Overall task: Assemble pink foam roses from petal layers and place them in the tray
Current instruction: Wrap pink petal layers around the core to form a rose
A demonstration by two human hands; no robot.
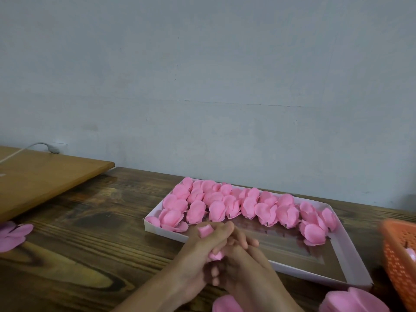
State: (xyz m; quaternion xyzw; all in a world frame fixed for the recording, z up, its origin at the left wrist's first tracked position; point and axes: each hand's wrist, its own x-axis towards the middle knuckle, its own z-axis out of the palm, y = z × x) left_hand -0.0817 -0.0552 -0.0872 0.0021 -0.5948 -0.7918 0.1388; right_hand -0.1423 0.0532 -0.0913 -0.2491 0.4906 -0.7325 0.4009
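Both hands meet just in front of the white tray (351, 270), wrapped around one pink foam rose (205, 230). My left hand (198, 251) grips it from the left, with petals showing above the fingers and below the palm. My right hand (243, 260) closes over it from the right. Several finished pink roses (216, 206) fill the tray's far half in rows. The near half of the tray shows its bare brown bottom.
An orange mesh basket (398, 262) stands at the right edge. Loose pink petal layers lie at the left edge (13, 235) and along the bottom (353, 300). A lighter wooden board (45, 176) with a white cable sits at the back left. A grey wall backs the dark wooden table.
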